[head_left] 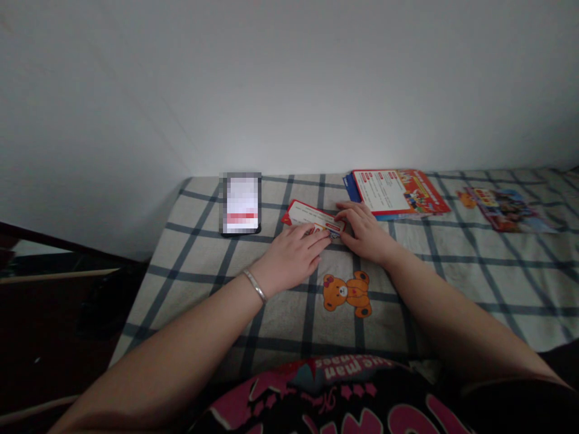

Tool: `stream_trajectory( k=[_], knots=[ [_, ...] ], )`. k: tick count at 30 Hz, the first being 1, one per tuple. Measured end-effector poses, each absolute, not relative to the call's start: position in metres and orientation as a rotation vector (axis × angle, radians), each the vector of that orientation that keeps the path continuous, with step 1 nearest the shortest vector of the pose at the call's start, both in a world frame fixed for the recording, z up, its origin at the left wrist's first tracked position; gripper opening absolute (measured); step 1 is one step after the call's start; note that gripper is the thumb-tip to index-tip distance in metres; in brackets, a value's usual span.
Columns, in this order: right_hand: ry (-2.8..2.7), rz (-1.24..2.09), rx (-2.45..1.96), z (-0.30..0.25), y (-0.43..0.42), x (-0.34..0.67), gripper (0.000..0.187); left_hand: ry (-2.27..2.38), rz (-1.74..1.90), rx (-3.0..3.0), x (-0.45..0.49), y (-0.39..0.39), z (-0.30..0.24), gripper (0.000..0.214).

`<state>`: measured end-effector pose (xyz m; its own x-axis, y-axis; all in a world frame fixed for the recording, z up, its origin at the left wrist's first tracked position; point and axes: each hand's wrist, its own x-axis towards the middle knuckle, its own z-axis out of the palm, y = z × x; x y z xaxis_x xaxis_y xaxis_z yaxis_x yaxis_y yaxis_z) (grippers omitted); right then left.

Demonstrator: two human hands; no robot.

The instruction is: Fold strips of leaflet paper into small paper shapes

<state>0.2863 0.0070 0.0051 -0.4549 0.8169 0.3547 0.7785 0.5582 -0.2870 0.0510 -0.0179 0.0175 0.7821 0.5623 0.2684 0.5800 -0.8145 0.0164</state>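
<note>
A red-bordered printed paper sheet (312, 213), narrow and seemingly folded, lies on the checked cloth in front of me. My left hand (289, 258) rests across its near edge with the fingers stretched out and lying flat. At the sheet's right end, my right hand (365, 236) has curled fingers at the far side and its thumb at the near side, holding that end. Part of the sheet is hidden beneath the left fingers. Just beyond the right hand is a stack of red and blue printed sheets (380, 191).
A phone (242, 202) with a lit, blurred screen stands at the back left by the white wall (289, 84). Another colourful printed sheet (511, 210) lies at the right. The checked cloth (181, 283) bears a teddy bear print (346, 294); its left edge drops to a dark floor.
</note>
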Motion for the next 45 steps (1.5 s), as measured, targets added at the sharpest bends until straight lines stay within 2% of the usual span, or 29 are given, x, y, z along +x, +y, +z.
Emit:
stream_trajectory(
  k=[6,22,45],
  knots=[
    [-2.362,0.169,-1.47,0.004,0.003,0.274,0.041,-0.944,-0.397,-2.886,0.056,-0.018,0.021,0.039],
    [-2.34,0.353,-1.499,0.001,0.009,0.28,0.049,-0.971,-0.357,-2.901,0.053,-0.021,0.024,0.035],
    [-2.281,0.283,-1.317,-0.001,0.01,0.284,0.043,-0.916,-0.442,-2.974,0.037,-0.012,0.015,0.032]
  ],
)
